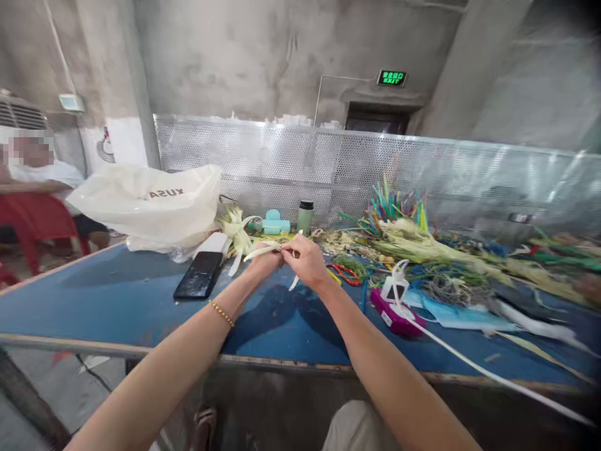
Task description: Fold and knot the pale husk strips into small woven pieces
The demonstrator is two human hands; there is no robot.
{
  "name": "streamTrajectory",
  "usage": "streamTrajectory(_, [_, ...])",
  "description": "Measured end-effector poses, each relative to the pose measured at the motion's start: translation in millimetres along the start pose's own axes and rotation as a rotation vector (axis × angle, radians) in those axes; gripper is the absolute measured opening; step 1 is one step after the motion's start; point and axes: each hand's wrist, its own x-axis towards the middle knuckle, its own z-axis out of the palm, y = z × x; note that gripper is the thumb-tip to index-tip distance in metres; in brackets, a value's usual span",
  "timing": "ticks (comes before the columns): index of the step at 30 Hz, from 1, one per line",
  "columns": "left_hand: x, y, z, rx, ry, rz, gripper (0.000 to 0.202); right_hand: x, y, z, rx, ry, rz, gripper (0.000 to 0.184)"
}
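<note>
Both hands meet above the blue surface (117, 300): left hand (264, 259) and right hand (307, 260) each grip a pale leaf strip (263, 251) between closed fingertips; its long axis runs roughly left-right, free end pointing left toward a black phone (200, 274); a plastic bag (150, 207) reads "XUSA", a green sign (391, 77) "EXIT"; bare surface lies open toward the near edge
</note>
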Motion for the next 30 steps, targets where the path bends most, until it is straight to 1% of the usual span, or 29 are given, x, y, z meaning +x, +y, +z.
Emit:
streamTrajectory(2, [-2.7,3.5,1.2,-0.032,-0.026,-0.010,0.016,1.1,2.6,-0.7,0.032,-0.031,0.026,0.014])
streamTrajectory(4, [-4.4,7.1,1.7,-0.095,-0.051,-0.042,0.016,2.5,5.8,-4.3,0.060,-0.027,0.050,0.015])
streamTrajectory(6, [-5.0,10.6,1.5,-0.204,-0.078,-0.099,0.014,4.2,9.3,-11.2,0.091,0.014,0.071,0.018])
streamTrajectory(8, [-5.2,13.6,0.6,-0.300,-0.088,-0.167,0.017,5.5,12.2,-19.0,0.092,0.076,0.095,0.016])
streamTrajectory(10, [-6.0,15.7,-0.1,-0.351,-0.112,-0.210,0.018,6.0,13.2,-24.4,0.061,0.071,0.107,0.015])
streamTrajectory(13, [-8.3,17.4,-0.4,-0.371,-0.163,-0.209,0.019,5.8,10.5,-25.2,0.015,0.023,0.104,0.018])
streamTrajectory(17, [-11.3,19.3,-0.9,-0.323,-0.195,-0.170,0.020,6.2,8.5,-19.2,-0.014,0.023,0.142,0.012])
streamTrajectory(19, [-12.2,21.4,-2.0,-0.321,-0.199,-0.166,0.020,6.9,11.7,-17.0,0.046,0.046,0.216,0.012])
streamTrajectory(22, [-13.0,25.9,-3.5,-0.359,-0.211,-0.203,0.021,8.0,17.7,-16.9,0.220,0.111,0.358,0.012])
streamTrajectory(24, [-13.1,28.1,-3.8,-0.384,-0.223,-0.234,0.022,8.6,18.3,-19.1,0.326,0.154,0.422,0.012])
streamTrajectory(27, [-13.1,29.0,-3.3,-0.381,-0.218,-0.244,0.022,8.7,11.7,-24.5,0.452,0.179,0.462,0.018])
streamTrajectory(30, [-13.6,29.3,-2.5,-0.348,-0.220,-0.252,0.020,8.2,2.9,-29.1,0.537,0.161,0.474,0.027])
